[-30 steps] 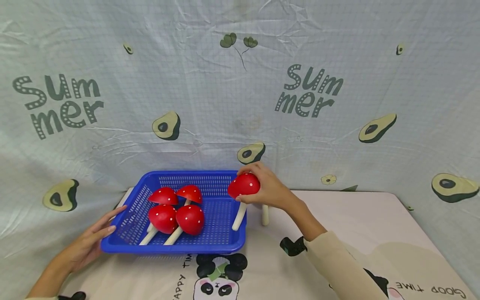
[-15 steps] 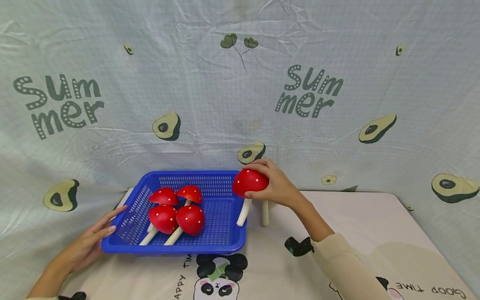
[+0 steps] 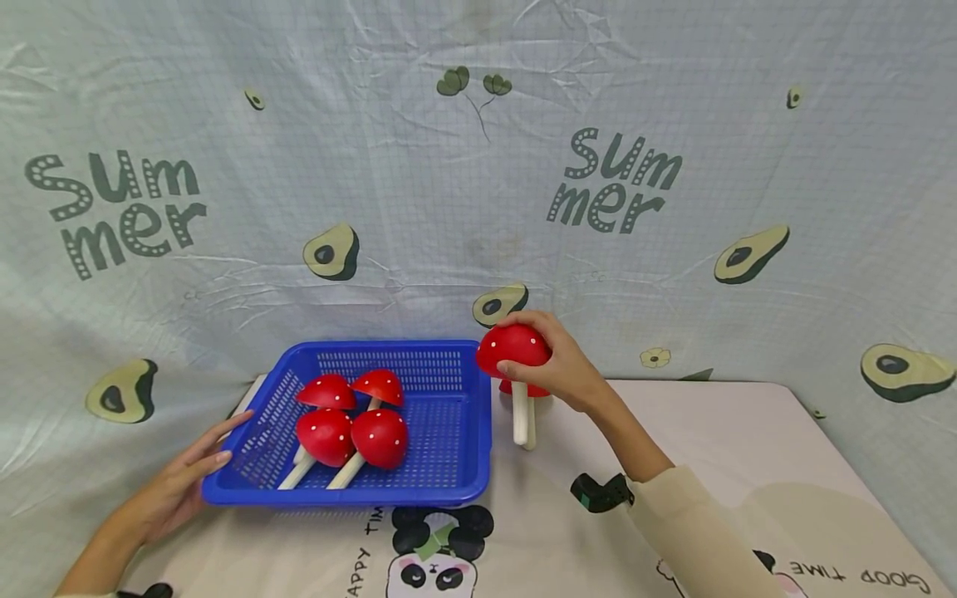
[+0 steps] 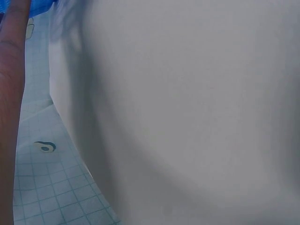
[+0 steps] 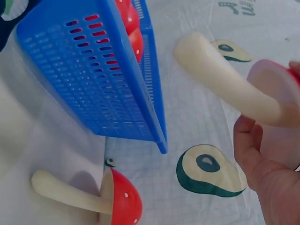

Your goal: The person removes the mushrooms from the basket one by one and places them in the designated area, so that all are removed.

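Observation:
In the head view my right hand (image 3: 549, 361) grips a toy mushroom (image 3: 512, 349) by its red, white-dotted cap, the pale stem hanging down in the air just right of the basket. The right wrist view shows the cap's white underside and the thick stem (image 5: 225, 79). A second mushroom (image 3: 532, 425) stands on the table behind the held one, mostly covered by it. My left hand (image 3: 175, 486) touches the left rim of a blue plastic basket (image 3: 347, 497) with thumb and a straight forefinger; its other fingers are hidden. Several red-capped mushrooms (image 3: 380, 438) lie in the basket's left half.
A pale tablecloth (image 3: 673, 423) with panda prints covers the table. Behind the table hangs a light cloth (image 3: 419, 166) printed with avocados and lettering. The basket's right wall (image 5: 93, 70) stands close beside the upright mushroom.
My right hand has carried the mushroom from above the basket's right edge rightward and slightly up. Its stem has swung from slanted to nearly upright. The left hand and basket have stayed put.

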The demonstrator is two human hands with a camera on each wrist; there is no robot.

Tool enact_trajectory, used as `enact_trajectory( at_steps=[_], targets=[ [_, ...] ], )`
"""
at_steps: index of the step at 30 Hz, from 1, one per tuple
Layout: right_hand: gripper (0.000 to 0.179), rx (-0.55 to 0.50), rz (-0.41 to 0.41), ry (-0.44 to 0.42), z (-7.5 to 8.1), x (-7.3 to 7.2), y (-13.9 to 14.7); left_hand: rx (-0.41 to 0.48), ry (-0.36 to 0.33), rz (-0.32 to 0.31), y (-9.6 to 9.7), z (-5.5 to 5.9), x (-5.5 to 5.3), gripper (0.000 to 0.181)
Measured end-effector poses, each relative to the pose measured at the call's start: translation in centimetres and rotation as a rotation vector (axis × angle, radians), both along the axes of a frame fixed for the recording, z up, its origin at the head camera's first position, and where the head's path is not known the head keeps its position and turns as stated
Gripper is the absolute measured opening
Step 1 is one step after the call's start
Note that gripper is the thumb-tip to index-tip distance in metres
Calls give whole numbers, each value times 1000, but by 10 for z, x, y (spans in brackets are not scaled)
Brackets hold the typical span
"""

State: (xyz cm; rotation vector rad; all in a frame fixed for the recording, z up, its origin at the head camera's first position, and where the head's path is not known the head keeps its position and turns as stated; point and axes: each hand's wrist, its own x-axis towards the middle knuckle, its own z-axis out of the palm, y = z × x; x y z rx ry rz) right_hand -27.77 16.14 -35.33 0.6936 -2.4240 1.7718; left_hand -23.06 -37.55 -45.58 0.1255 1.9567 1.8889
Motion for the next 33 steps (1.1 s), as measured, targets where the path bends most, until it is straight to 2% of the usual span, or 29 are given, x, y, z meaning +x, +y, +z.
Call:
enact_trajectory(
  at_steps=[7, 11, 17, 26, 29, 33],
  targets=[
    [67, 5, -22, -25, -1, -1, 0, 72, 21, -76, -3, -1, 2, 55],
    [70, 65, -40, -12, -1, 1, 2, 46, 13, -60, -2, -1, 2, 55],
    [72, 153, -50, 72, -1, 4, 6, 39, 10, -49, -2, -1, 1, 56],
    [70, 196, -37, 97, -2, 8, 13, 107, 19, -101, -4, -2, 2, 55],
    [68, 197, -42, 103, -2, 8, 16, 98, 15, -88, -4, -2, 2, 55],
    [68, 200, -54, 117, -2, 9, 21, 37, 14, -43, -2, -2, 2, 56]
  ],
)
